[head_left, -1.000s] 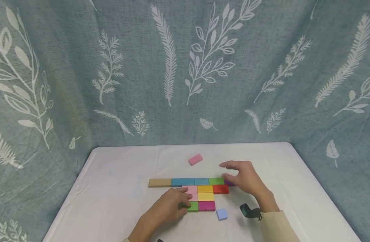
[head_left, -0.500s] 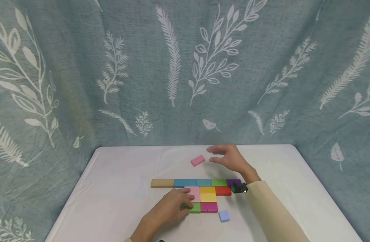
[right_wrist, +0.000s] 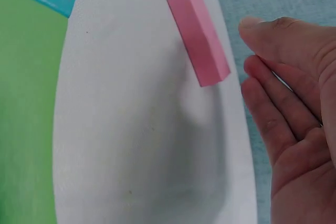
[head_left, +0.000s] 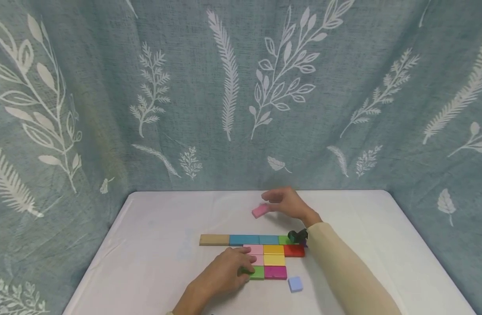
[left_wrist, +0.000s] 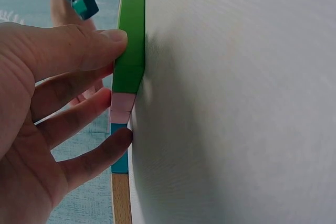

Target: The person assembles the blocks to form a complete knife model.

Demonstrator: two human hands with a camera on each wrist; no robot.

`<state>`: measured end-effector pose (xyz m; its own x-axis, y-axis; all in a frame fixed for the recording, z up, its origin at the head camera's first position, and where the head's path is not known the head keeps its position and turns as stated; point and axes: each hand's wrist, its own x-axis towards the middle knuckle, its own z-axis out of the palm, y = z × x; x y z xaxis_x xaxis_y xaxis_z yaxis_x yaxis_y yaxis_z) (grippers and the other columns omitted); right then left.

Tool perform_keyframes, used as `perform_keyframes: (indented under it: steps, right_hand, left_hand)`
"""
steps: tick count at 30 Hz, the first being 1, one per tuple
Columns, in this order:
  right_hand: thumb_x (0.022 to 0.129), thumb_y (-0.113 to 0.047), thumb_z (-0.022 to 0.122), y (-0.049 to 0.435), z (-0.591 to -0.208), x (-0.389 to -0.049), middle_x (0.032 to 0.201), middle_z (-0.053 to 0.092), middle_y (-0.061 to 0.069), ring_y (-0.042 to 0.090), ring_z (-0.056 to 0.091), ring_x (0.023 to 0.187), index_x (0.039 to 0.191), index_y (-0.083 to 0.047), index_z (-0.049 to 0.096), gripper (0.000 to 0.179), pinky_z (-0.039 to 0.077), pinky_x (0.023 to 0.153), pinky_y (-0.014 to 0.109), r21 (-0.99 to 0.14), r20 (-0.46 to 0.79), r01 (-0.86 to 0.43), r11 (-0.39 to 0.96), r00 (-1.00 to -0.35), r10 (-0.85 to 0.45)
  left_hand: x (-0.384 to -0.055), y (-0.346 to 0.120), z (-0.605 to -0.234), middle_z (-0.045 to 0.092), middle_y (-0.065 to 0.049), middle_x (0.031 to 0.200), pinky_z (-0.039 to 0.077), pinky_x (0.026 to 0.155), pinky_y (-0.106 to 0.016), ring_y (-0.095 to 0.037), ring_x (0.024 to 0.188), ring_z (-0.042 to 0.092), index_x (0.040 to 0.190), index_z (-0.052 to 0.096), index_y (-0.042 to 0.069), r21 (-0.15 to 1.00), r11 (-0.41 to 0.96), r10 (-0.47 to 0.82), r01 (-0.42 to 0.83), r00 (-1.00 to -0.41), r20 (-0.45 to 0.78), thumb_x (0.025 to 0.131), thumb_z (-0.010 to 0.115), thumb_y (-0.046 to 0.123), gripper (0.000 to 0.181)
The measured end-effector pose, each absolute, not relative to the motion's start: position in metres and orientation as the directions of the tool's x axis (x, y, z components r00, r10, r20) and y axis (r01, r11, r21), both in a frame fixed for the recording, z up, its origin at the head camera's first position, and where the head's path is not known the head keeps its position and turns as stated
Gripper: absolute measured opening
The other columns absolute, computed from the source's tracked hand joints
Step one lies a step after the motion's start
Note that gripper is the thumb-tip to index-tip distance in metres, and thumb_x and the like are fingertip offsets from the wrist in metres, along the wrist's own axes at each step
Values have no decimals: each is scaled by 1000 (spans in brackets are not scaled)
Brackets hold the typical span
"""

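A loose pink block lies on the white table beyond the laid-out blocks. My right hand hovers just right of it, and in the right wrist view a gap shows between the fingertips and the pink block. My left hand rests at the left side of the lower rows. In the left wrist view its thumb touches the green block, while the other fingers spread loosely along the light pink blocks and a blue block.
A tan block, two blue ones and a green one form the back row; a purple one is mostly behind the wrist camera. Below sit yellow, red and magenta blocks. A loose light-blue block lies near the front.
My right hand has moved from the right end of the back row, away and leftward, to beside the loose pink block. The left hand has stayed by the green block.
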<state>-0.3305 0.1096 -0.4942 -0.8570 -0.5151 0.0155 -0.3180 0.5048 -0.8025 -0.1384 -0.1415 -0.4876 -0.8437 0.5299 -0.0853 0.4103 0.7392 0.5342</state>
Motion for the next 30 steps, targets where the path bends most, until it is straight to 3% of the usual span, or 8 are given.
perform_keyframes:
  steps: [7, 12, 21, 25, 30]
  right_hand:
    - [97, -12, 83, 107, -501, -332, 132, 80, 3, 28, 74, 125, 133, -14, 79, 36, 63, 109, 49, -779, -32, -286, 557, -870, -492]
    - [97, -12, 84, 107, -504, -328, 129, 80, -4, 24, 74, 126, 130, -20, 81, 34, 61, 113, 47, -745, -46, -271, 609, -890, -453]
    - [96, -9, 84, 120, -494, -318, 121, 83, 1, 25, 76, 119, 125, -11, 83, 29, 63, 109, 49, -732, 37, -329, 596, -893, -448]
    - [95, -9, 85, 136, -489, -301, 119, 84, 1, 23, 78, 116, 124, -9, 83, 29, 64, 107, 48, -746, 127, -373, 552, -893, -431]
    - [96, -12, 85, 158, -484, -259, 124, 82, 1, 26, 78, 121, 128, -12, 81, 32, 64, 108, 49, -795, 91, -261, 548, -944, -318]
  left_hand:
    - [-138, -138, -487, 78, 12, 134, 52, 123, -55, -22, 146, 61, 109, 88, 24, 526, 733, 541, 432, -839, -64, 94, 87, 13, 19]
    - [-139, -137, -487, 78, 13, 134, 51, 123, -54, -21, 147, 60, 110, 87, 25, 536, 739, 533, 409, -841, -93, 94, 86, 15, 19]
    - [-138, -138, -490, 78, 11, 134, 53, 122, -56, -23, 146, 62, 108, 87, 24, 537, 728, 537, 427, -841, -60, 94, 86, 14, 17]
    - [-139, -139, -491, 79, 8, 134, 53, 121, -55, -23, 145, 63, 107, 87, 23, 541, 713, 550, 445, -834, -40, 94, 86, 12, 17]
    - [-139, -141, -490, 78, 10, 135, 52, 123, -54, -22, 147, 62, 109, 87, 25, 543, 729, 533, 417, -843, -69, 95, 86, 15, 17]
